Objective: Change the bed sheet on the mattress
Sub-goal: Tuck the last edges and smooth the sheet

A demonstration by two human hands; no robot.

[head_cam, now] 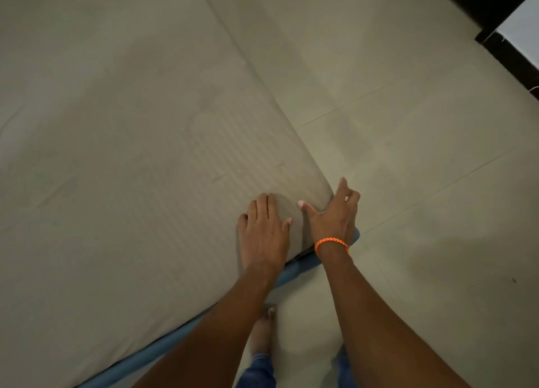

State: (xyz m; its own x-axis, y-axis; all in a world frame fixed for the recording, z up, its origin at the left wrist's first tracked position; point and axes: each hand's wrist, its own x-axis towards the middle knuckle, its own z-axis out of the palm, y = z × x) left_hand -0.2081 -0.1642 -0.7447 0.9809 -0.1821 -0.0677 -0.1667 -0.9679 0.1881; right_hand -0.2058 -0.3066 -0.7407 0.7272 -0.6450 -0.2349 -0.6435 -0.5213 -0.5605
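Head camera looks steeply down, close over mattress corner and floor.

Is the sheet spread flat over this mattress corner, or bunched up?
Spread flat: the sheet lies smooth across the top and over the corner, with only faint creases. Whether it is tucked beneath cannot be told.

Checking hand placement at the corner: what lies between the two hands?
In the head view, only a rounded bulge of beige bed sheet lies between the left hand and right hand.

Beige striped bed sheet lies smooth over mattress; blue mattress edge exposed below sheet hem at near corner.
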